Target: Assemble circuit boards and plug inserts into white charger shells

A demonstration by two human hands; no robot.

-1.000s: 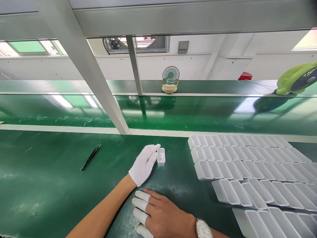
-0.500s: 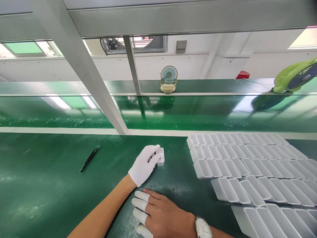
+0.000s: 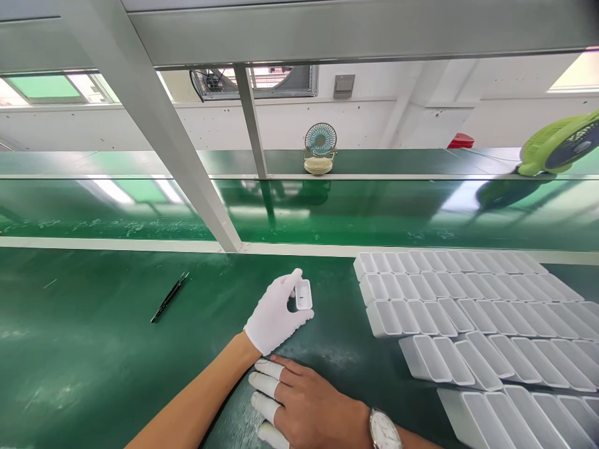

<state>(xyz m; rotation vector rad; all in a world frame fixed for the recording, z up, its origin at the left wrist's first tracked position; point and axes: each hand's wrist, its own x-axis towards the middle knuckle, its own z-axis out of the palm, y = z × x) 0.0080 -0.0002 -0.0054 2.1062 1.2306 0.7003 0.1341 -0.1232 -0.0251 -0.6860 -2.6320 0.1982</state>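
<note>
My left hand [image 3: 276, 315], in a white glove, has its thumb and forefinger at opposite ends of a small white plastic box [image 3: 304, 293] on the green table. The box has an open top, with a tiny dark mark or piece inside that I cannot make out. Below it, my right hand [image 3: 299, 399] lies flat on the table with nothing in it. White finger cots cover several of its fingers, and a wristwatch [image 3: 384, 430] is on that wrist.
Rows of white open-topped boxes [image 3: 449, 315] stand at the right. Black tweezers [image 3: 169, 297] lie to the left. A slanted metal post [image 3: 178, 143] meets the table's back edge. A small fan [image 3: 320, 148] and a green fan [image 3: 556, 144] stand on the shelf behind.
My left hand's fingers have spread from over the box to around its two ends, uncovering its inside. The box has turned slightly. My right hand stays in place.
</note>
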